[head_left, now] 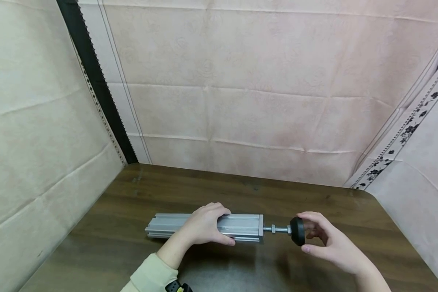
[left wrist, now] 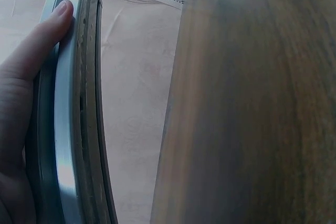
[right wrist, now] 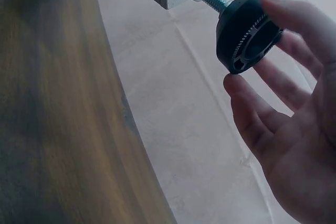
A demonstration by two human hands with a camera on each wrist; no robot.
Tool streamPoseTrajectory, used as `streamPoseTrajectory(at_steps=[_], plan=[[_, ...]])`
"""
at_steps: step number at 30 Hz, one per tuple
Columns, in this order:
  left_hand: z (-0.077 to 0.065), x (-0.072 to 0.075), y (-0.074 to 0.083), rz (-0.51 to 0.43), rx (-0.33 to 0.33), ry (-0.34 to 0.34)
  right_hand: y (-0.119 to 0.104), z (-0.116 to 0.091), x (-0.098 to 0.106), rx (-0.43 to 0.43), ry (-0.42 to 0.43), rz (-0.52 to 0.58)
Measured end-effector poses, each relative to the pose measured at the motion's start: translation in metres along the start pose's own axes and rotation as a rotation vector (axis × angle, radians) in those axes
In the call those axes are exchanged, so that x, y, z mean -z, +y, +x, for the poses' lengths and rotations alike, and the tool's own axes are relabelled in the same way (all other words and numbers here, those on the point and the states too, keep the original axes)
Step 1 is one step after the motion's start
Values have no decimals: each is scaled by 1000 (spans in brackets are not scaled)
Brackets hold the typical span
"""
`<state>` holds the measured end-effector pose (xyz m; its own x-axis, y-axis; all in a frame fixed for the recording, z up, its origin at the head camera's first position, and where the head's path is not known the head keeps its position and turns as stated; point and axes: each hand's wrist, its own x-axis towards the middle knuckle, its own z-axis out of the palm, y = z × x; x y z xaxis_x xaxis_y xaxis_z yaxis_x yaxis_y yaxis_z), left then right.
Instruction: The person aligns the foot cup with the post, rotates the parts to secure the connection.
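Observation:
A silver aluminium profile (head_left: 242, 222) lies crosswise above the table in the head view, held by my left hand (head_left: 205, 227) with fingers over the top and thumb along the near side. From its right end plate sticks a threaded rod (head_left: 280, 230) carrying a hex nut (head_left: 273, 228). A round black levelling foot (head_left: 297, 231) sits at the rod's outer end. My right hand (head_left: 330, 243) pinches the foot's rim between thumb and fingertips. In the right wrist view the ribbed, hollow underside of the levelling foot (right wrist: 247, 35) faces the palm.
Below is a brown wood-grain table (head_left: 190, 182). Creased pale cloth (head_left: 241, 89) hangs behind it, with more cloth at both sides. A dark strip (head_left: 102, 85) runs down the left corner, and a floral border (head_left: 409, 132) down the right.

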<state>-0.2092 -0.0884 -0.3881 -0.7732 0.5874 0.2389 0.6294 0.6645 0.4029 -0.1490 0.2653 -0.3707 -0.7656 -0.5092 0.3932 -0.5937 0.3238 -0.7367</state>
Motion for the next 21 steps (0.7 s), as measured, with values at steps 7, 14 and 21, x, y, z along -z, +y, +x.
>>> streamPoseTrajectory(at_steps=[7, 14, 21], plan=[[-1, -1, 0, -6, 11, -16, 1, -1, -3, -68, 37, -14], [-2, -2, 0, -12, 18, -16, 0, -2, -1, -41, -5, 11], [-1, 0, 1, -8, 22, -33, 0, 0, -3, -51, 24, 22]])
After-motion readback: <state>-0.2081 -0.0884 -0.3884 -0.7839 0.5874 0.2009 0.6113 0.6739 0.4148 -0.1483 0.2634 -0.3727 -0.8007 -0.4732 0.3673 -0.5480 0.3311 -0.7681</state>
